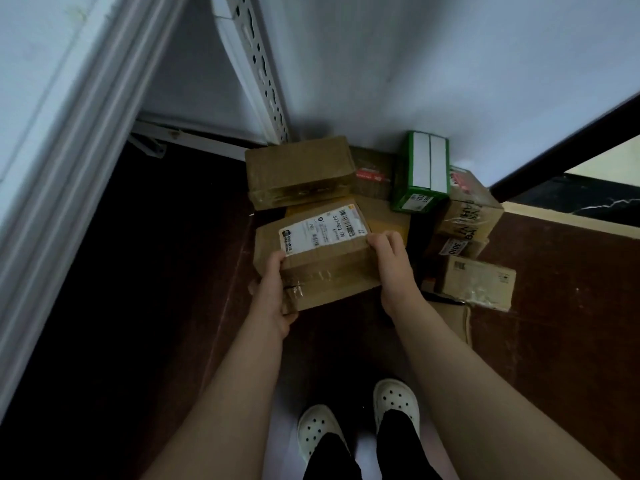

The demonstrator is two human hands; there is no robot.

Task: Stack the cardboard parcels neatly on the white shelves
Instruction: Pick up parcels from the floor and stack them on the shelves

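Observation:
A brown cardboard parcel (pixel 322 258) with a white shipping label sits in the middle of a pile on the dark floor. My left hand (pixel 273 292) grips its near-left corner and my right hand (pixel 391 261) grips its right edge. Behind it lies a plain taped parcel (pixel 299 169). To the right stand a green-and-white box (pixel 420 171), a taped printed box (pixel 469 209) and a smaller brown parcel (pixel 476 282). The white shelf edge (pixel 52 140) runs along the left, its slotted upright (pixel 259 67) behind.
A white wall (pixel 450 64) backs the pile. A dark rail (pixel 568 140) crosses at the right, with a pale skirting strip (pixel 571 220) beneath. My white clogs (pixel 360 420) stand on the dark floor (pixel 156 306) just behind the pile. A flat yellow-brown packet (pixel 388 220) lies under the held parcel.

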